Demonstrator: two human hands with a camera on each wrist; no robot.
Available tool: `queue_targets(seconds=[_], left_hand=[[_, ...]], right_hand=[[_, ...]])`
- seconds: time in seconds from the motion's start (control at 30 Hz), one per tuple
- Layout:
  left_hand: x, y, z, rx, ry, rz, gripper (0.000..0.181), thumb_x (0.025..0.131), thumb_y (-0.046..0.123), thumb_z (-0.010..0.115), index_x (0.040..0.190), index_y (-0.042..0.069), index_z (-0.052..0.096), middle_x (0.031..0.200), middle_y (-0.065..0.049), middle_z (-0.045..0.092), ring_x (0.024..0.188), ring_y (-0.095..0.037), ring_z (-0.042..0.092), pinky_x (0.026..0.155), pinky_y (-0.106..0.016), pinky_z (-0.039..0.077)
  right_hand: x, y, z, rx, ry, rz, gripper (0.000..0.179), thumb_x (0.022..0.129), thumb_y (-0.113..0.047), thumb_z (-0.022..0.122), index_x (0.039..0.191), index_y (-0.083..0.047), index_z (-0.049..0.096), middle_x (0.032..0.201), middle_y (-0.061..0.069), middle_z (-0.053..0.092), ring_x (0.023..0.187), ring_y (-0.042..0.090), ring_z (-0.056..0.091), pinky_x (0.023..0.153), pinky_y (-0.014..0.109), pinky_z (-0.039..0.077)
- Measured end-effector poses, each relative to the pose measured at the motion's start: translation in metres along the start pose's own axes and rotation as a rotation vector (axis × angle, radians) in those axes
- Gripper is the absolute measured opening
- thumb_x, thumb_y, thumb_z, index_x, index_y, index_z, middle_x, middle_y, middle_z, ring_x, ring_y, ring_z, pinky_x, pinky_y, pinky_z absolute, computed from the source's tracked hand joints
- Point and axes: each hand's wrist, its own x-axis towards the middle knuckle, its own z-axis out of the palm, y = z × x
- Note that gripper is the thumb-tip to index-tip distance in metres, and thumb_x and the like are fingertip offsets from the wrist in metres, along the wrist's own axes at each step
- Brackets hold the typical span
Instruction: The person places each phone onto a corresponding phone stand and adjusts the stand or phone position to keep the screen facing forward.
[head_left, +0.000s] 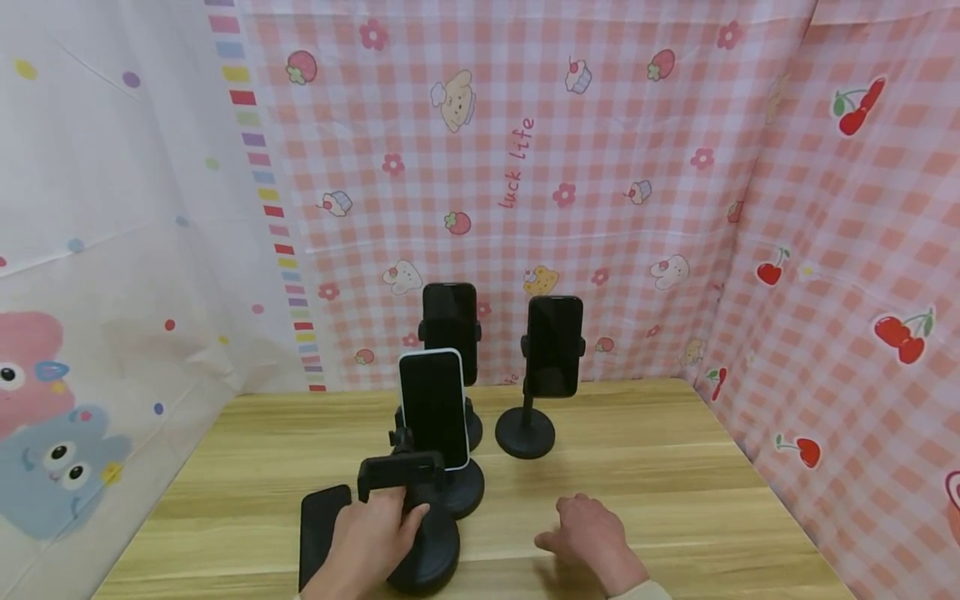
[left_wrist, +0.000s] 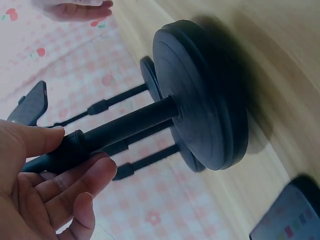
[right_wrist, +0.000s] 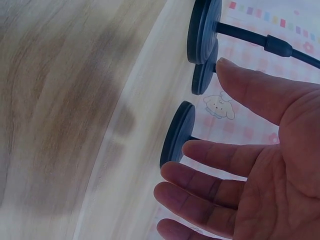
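Note:
My left hand (head_left: 369, 535) grips the stem of a black phone stand (left_wrist: 130, 120), thumb on one side and fingers on the other. This stand's clamp (head_left: 401, 472) has no phone in it, and its round base (head_left: 429, 550) is close over the wooden table. Left of it a black phone (head_left: 318, 533) lies flat, partly hidden by the hand. Just behind stands another stand bearing a white-edged phone (head_left: 435, 408). My right hand (head_left: 588, 537) hovers over the table at the right, holding nothing; its fingers (right_wrist: 215, 192) are extended and spread.
Two more stands hold dark phones at the back: one phone (head_left: 450, 321) is partly behind the white-edged one, the other phone (head_left: 555, 346) is to its right. Patterned cloth (head_left: 637, 125) hangs behind and at both sides of the wooden table (head_left: 652, 442).

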Motion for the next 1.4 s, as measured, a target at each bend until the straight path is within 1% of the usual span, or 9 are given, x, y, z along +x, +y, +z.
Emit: queue_targets(seconds=[0.07, 0.27, 0.4, 0.5, 0.6, 0.73, 0.97, 1.17, 1.4], left_hand=[[-0.001, 0.004, 0.002, -0.013, 0.003, 0.015, 0.043, 0.087, 0.028, 0.078, 0.120, 0.011, 0.057, 0.073, 0.000, 0.053, 0.045, -0.012, 0.049, 0.047, -0.032, 0.041], [-0.003, 0.016, 0.012, -0.093, 0.016, 0.105, 0.030, 0.089, 0.026, 0.076, 0.110, 0.015, 0.057, 0.073, 0.005, 0.054, 0.054, -0.011, 0.054, 0.050, -0.027, 0.039], [-0.001, 0.023, 0.019, -0.080, 0.052, 0.207, 0.031, 0.089, 0.024, 0.075, 0.111, 0.013, 0.056, 0.072, 0.002, 0.056, 0.056, -0.015, 0.057, 0.051, -0.028, 0.041], [0.004, 0.030, 0.023, -0.056, 0.063, 0.254, 0.034, 0.090, 0.025, 0.074, 0.115, 0.011, 0.056, 0.072, -0.001, 0.058, 0.054, -0.016, 0.056, 0.048, -0.028, 0.041], [0.010, 0.038, 0.027, -0.049, 0.015, 0.254, 0.035, 0.092, 0.029, 0.071, 0.118, 0.010, 0.055, 0.070, -0.001, 0.058, 0.054, -0.016, 0.054, 0.048, -0.029, 0.041], [0.019, 0.049, 0.031, -0.013, -0.046, 0.239, 0.041, 0.094, 0.034, 0.068, 0.125, 0.009, 0.055, 0.067, -0.002, 0.059, 0.058, -0.022, 0.061, 0.049, -0.033, 0.044], [0.036, 0.068, 0.041, -0.010, -0.126, 0.184, 0.031, 0.093, 0.034, 0.070, 0.106, 0.007, 0.062, 0.069, -0.004, 0.063, 0.061, -0.022, 0.065, 0.049, -0.033, 0.047], [0.046, 0.076, 0.056, -0.018, -0.114, 0.155, 0.033, 0.091, 0.032, 0.073, 0.107, 0.006, 0.062, 0.075, -0.007, 0.068, 0.065, -0.023, 0.067, 0.051, -0.036, 0.050], [0.063, 0.082, 0.069, -0.033, -0.116, 0.147, 0.029, 0.091, 0.033, 0.072, 0.093, 0.006, 0.063, 0.072, -0.003, 0.066, 0.061, -0.014, 0.063, 0.051, -0.030, 0.047]], right_hand=[[0.000, 0.000, 0.000, 0.000, -0.005, 0.002, 0.049, 0.079, -0.041, 0.080, 0.102, 0.000, 0.067, 0.093, 0.014, 0.060, 0.086, 0.033, 0.059, 0.077, 0.050, 0.051], [0.000, 0.002, 0.000, -0.002, 0.007, 0.002, 0.048, 0.079, -0.041, 0.080, 0.101, 0.000, 0.067, 0.092, 0.013, 0.060, 0.084, 0.032, 0.059, 0.074, 0.049, 0.051], [0.001, 0.003, 0.000, -0.005, -0.008, 0.013, 0.048, 0.079, -0.042, 0.080, 0.101, -0.001, 0.067, 0.091, 0.013, 0.060, 0.084, 0.030, 0.059, 0.075, 0.049, 0.051], [0.001, 0.003, 0.000, -0.012, -0.011, 0.016, 0.048, 0.079, -0.042, 0.080, 0.100, -0.001, 0.067, 0.090, 0.013, 0.059, 0.083, 0.030, 0.058, 0.075, 0.048, 0.051], [0.001, 0.003, 0.001, -0.013, 0.004, 0.011, 0.047, 0.079, -0.041, 0.081, 0.098, -0.001, 0.067, 0.088, 0.013, 0.059, 0.082, 0.031, 0.058, 0.074, 0.049, 0.051], [0.001, 0.003, 0.001, -0.008, 0.019, 0.010, 0.045, 0.077, -0.040, 0.082, 0.095, -0.001, 0.067, 0.087, 0.012, 0.059, 0.081, 0.032, 0.059, 0.074, 0.049, 0.051], [0.000, 0.004, 0.002, -0.012, 0.010, 0.023, 0.044, 0.078, -0.041, 0.082, 0.094, -0.002, 0.067, 0.086, 0.011, 0.058, 0.080, 0.031, 0.058, 0.073, 0.049, 0.051], [-0.002, 0.004, 0.004, -0.014, 0.038, 0.009, 0.045, 0.076, -0.042, 0.082, 0.090, -0.003, 0.066, 0.083, 0.010, 0.058, 0.078, 0.030, 0.058, 0.069, 0.048, 0.051], [-0.002, 0.005, 0.003, -0.009, 0.014, 0.019, 0.046, 0.077, -0.042, 0.082, 0.096, -0.002, 0.068, 0.087, 0.011, 0.060, 0.081, 0.031, 0.059, 0.072, 0.049, 0.051]])
